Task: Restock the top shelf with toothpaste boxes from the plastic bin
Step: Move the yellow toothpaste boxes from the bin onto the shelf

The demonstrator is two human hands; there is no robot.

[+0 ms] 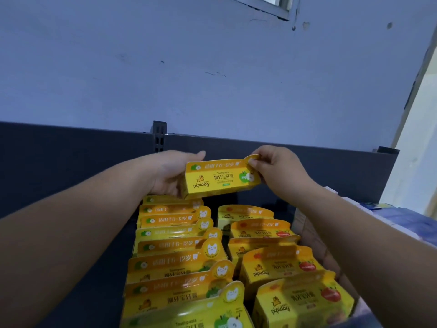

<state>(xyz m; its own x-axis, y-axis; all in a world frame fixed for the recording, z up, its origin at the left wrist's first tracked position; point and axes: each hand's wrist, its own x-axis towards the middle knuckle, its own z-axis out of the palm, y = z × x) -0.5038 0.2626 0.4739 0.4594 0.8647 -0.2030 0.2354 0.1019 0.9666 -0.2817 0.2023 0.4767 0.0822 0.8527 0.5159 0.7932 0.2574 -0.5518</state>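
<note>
Observing dark grey shelf (71, 159). Recording two rows of yellow toothpaste boxes (179, 259) standing on it, left row (170, 221) just beside right row (279, 268).

One raised toothpaste box (220, 179), roughly eight green-apple boxes (170, 259), five strawberry boxes (279, 268), one left hand (165, 176), one right hand (280, 170)
</note>
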